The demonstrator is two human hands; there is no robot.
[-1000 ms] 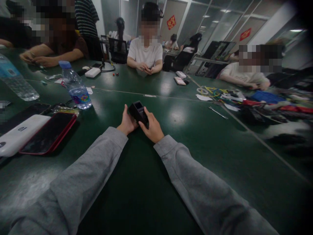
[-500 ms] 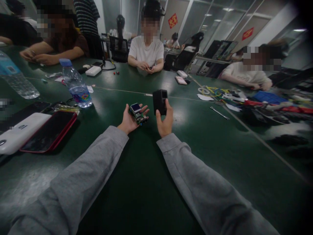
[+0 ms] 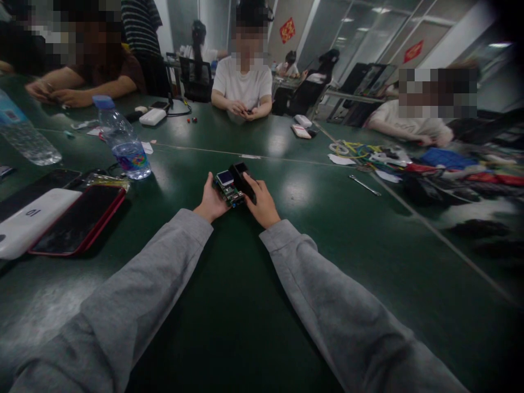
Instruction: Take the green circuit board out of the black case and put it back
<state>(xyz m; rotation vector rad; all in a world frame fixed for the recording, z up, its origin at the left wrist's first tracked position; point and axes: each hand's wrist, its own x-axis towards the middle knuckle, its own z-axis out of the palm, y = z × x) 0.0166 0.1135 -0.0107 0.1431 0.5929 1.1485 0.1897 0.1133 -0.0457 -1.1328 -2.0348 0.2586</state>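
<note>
On my left hand (image 3: 212, 201) rests a green circuit board (image 3: 230, 192) with a small screen facing up. The thumb stands along the board's left side, and the other fingers are mostly hidden beneath it. My right hand (image 3: 262, 203) grips a black plastic case (image 3: 241, 173) with an opening in its upper end. The case leans right beside the board's right edge; I cannot tell whether they touch. Both hands are above the middle of the green table (image 3: 229, 284).
Left of me are a water bottle (image 3: 127, 147), a white power bank (image 3: 39, 221) and a red-edged phone (image 3: 79, 221). To the right lie a wrench (image 3: 365, 185) and a heap of cables (image 3: 368, 153). Across the table a person in a white shirt (image 3: 242, 82) handles something small.
My right hand has brought the black case left and lower, from upright and apart to tilted beside the circuit board. My left hand has stayed nearly in place, its fingers now mostly hidden.
</note>
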